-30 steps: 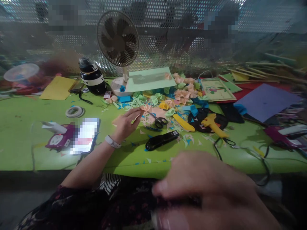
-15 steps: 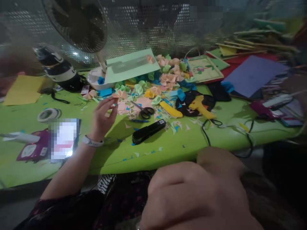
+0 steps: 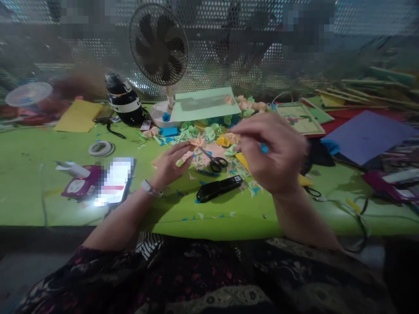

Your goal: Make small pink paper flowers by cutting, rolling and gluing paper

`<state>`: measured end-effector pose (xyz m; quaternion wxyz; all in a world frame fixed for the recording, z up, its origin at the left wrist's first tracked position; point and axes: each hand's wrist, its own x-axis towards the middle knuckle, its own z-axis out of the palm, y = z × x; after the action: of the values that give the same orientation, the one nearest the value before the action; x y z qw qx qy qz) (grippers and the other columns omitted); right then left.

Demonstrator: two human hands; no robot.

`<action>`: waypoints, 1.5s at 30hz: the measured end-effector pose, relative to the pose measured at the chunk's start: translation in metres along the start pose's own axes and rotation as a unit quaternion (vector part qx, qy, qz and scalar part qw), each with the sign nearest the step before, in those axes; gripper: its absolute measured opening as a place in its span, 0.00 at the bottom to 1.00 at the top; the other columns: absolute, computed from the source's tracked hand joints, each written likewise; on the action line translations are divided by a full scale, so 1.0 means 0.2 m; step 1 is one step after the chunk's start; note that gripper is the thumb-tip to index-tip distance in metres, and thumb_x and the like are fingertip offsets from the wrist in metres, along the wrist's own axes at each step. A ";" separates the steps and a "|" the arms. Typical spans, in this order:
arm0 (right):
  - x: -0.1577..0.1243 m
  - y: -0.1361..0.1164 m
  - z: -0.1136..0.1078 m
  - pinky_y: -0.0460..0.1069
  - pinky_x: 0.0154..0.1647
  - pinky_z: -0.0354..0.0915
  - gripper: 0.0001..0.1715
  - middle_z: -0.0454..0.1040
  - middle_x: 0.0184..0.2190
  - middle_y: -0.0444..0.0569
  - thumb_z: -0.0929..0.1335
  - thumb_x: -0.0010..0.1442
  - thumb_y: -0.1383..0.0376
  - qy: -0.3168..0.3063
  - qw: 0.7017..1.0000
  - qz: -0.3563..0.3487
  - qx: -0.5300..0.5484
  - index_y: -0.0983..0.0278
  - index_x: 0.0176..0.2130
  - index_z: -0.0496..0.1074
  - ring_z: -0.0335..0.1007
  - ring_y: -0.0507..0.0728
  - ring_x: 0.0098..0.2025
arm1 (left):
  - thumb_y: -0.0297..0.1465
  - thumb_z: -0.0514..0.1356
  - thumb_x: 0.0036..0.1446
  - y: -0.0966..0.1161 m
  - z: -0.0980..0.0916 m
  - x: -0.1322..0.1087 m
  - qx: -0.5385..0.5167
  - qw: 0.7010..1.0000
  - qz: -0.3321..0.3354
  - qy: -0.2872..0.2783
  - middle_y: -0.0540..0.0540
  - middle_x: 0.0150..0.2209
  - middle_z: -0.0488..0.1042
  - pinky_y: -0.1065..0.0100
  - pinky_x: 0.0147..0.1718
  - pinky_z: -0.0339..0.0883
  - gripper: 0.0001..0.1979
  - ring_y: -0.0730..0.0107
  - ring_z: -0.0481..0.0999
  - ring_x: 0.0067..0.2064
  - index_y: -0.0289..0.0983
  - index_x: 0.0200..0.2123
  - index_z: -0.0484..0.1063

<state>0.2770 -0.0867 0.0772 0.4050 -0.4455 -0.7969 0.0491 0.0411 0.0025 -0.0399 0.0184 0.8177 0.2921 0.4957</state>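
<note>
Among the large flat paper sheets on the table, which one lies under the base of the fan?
The pale green sheet: it reaches the fan base. The yellow sheet and purple sheet lie far aside.

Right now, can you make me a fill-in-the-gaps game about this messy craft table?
1. The scissors lie between the two ____.
2. The table is bright ____.
3. Behind the paper flowers stands a small ____ on a white base.
4. The left hand rests on the table and wears a white ____ on its wrist.

Missing words: hands; green; fan; band
</note>
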 end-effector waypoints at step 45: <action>0.25 0.67 0.37 0.40 0.12 0.44 0.08 0.72 0.19 0.43 0.68 0.60 0.66 0.047 0.820 0.470 0.324 0.66 0.30 0.73 0.57 0.44 0.14 | 0.47 0.62 0.57 -0.22 -0.32 0.13 0.202 0.879 -0.391 -0.185 0.39 0.37 0.80 0.60 0.36 0.70 0.20 0.55 0.78 0.38 0.36 0.40 0.79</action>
<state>0.3029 0.0522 -0.0004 0.4905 -0.6109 -0.4094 0.4676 -0.0234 0.0341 -0.0003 0.0990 0.6997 0.6730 0.2185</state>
